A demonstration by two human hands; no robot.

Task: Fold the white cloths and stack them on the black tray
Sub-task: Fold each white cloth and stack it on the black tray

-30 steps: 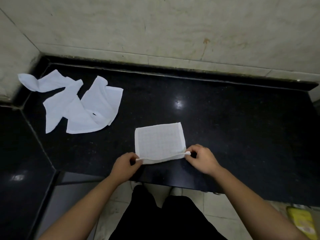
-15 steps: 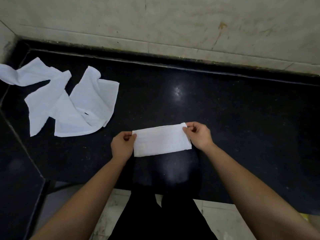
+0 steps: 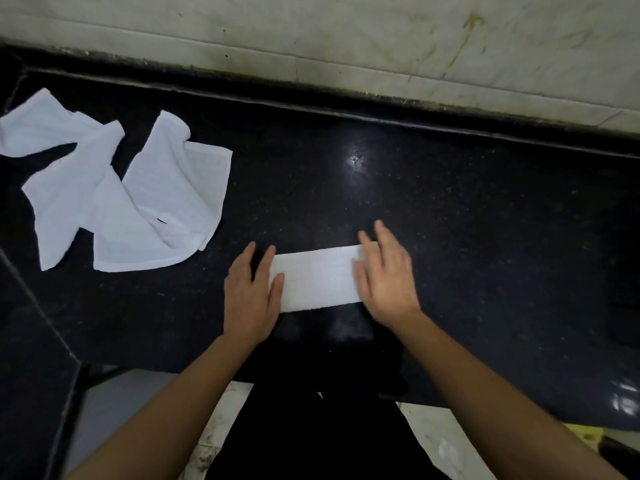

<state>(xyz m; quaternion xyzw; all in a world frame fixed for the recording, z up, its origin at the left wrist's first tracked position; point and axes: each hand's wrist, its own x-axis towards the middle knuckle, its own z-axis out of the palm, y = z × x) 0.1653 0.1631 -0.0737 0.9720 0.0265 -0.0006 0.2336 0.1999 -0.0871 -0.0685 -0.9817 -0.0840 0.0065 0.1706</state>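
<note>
Folded cloth, apparently pressed flat by left hand and right hand.

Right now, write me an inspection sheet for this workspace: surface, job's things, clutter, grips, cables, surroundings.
Surface: black polished counter, glossy reflections.
Job's things: folded cloth lying flat near the front edge; loose white cloths crumpled and overlapping at far left; no separate black tray seen.
Clutter: nothing seen.
Grips: left hand flat, fingers straight, at the folded cloth's left end; right hand flat over its right end.
Cables: nothing seen.
Surroundings: stained pale wall behind; tiled floor below.
</note>
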